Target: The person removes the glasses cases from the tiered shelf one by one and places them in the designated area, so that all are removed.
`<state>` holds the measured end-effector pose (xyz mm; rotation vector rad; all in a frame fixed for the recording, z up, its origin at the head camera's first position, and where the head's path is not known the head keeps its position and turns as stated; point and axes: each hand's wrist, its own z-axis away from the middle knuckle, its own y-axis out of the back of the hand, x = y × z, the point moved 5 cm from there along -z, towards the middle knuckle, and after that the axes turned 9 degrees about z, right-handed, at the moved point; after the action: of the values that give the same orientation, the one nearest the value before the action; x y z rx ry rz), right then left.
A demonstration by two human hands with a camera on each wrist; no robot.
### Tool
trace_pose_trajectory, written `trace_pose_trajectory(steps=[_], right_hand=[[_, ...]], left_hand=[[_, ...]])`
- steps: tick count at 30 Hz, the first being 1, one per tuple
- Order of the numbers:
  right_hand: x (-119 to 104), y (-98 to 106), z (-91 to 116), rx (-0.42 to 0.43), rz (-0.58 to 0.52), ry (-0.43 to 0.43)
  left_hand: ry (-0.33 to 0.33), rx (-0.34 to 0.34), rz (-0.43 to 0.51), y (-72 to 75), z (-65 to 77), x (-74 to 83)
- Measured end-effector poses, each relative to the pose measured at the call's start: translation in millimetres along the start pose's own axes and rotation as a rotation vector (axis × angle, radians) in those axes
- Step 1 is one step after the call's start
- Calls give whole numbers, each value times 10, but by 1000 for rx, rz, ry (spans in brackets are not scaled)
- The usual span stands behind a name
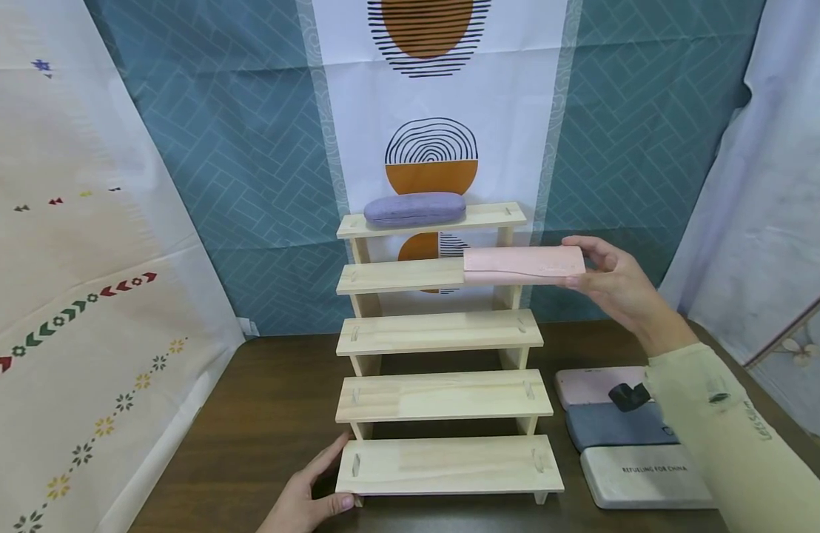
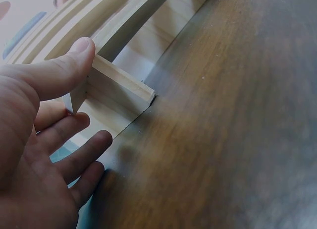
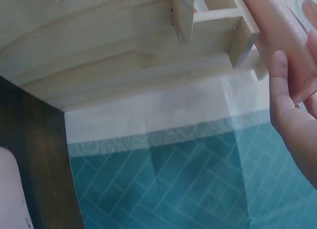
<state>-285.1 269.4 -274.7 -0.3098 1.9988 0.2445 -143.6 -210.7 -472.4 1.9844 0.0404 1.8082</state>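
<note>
A tiered wooden display rack (image 1: pixel 450 466) stands on the dark table. My right hand (image 1: pixel 613 285) pinches the right end of a pink glasses case (image 1: pixel 516 265), thumb below and fingers behind. The case lies along the right part of the second step from the top, its right end past the step's edge. My left hand (image 1: pixel 310 492) grips the left end of the lowest step; in the left wrist view its thumb (image 2: pixel 81 48) presses the plank's edge, with the other fingers spread beyond. A purple glasses case (image 1: pixel 415 210) sits on the top step.
On the table right of the rack lie a pink case (image 1: pixel 586 385), a blue-grey case (image 1: pixel 613 427) and a whitish case (image 1: pixel 639 477) with lettering, in a row under my right forearm. Patterned cloths (image 1: pixel 250 185) hang behind and at both sides.
</note>
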Motion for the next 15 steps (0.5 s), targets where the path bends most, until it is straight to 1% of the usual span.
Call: trace_pose_trajectory(steps=[11,15], right_hand=[[130,232,174,61,-34,-12],[159,299,236,69,-47,-8]], left_hand=[[28,-3,2,-15,-3,5],[43,-1,11,-18,-6,4]])
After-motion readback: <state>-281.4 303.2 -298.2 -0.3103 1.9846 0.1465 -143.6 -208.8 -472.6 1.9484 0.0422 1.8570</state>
